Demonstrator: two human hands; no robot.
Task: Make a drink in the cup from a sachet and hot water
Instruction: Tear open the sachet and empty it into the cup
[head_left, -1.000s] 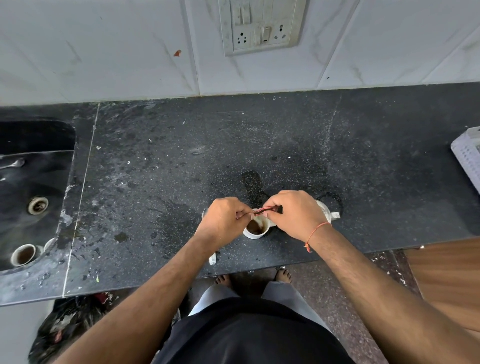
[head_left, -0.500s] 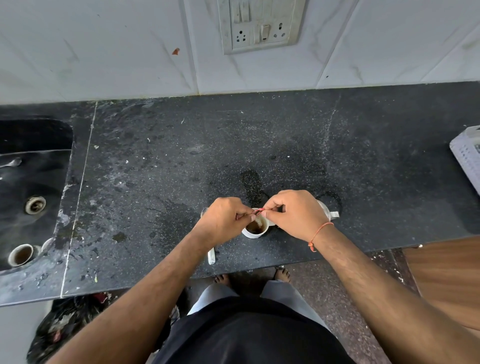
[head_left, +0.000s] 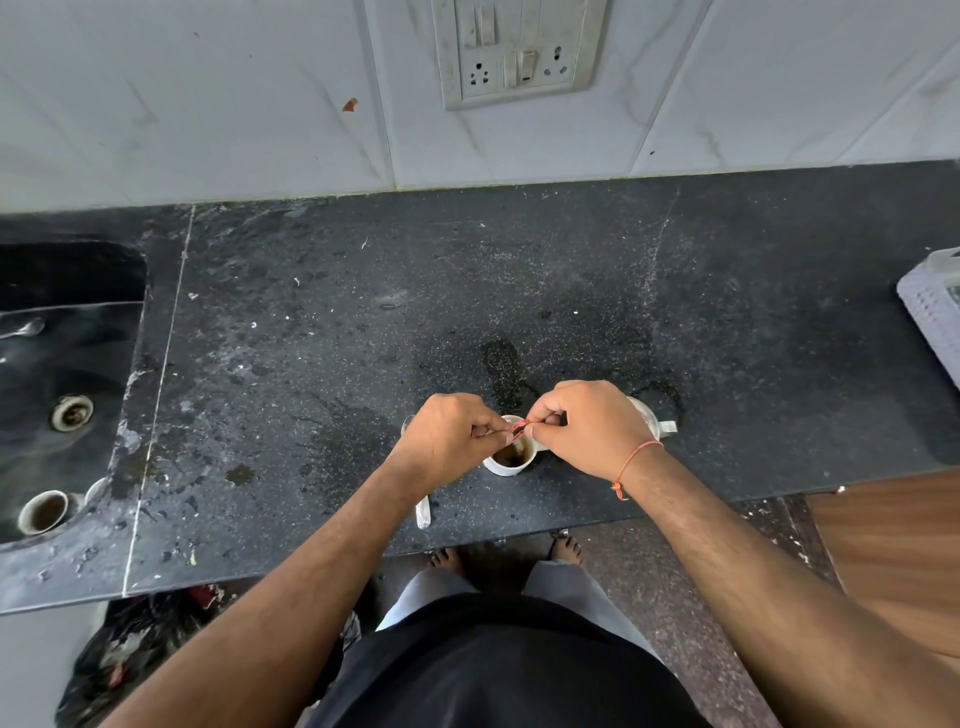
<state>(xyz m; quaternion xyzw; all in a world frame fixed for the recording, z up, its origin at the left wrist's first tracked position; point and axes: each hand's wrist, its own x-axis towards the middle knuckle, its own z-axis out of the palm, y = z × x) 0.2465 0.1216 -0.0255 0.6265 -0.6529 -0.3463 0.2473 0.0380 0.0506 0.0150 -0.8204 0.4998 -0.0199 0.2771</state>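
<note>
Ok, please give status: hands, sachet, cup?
Left hand and right hand pinch red sachet over cup. Brown contents in cup. Nothing blocking.

Counter (head_left: 571, 270): dark speckled stone, dusty, stained, pale seam line at left. White cup (head_left: 511, 460) with brown drink near front edge. Spoon (head_left: 423, 512) left of cup, partly hidden under wrist. Wet patch (head_left: 501, 364) behind cup. Second white vessel (head_left: 652, 421) right of cup, mostly hidden. Pale perforated basket (head_left: 932, 312) at far right edge.
</note>
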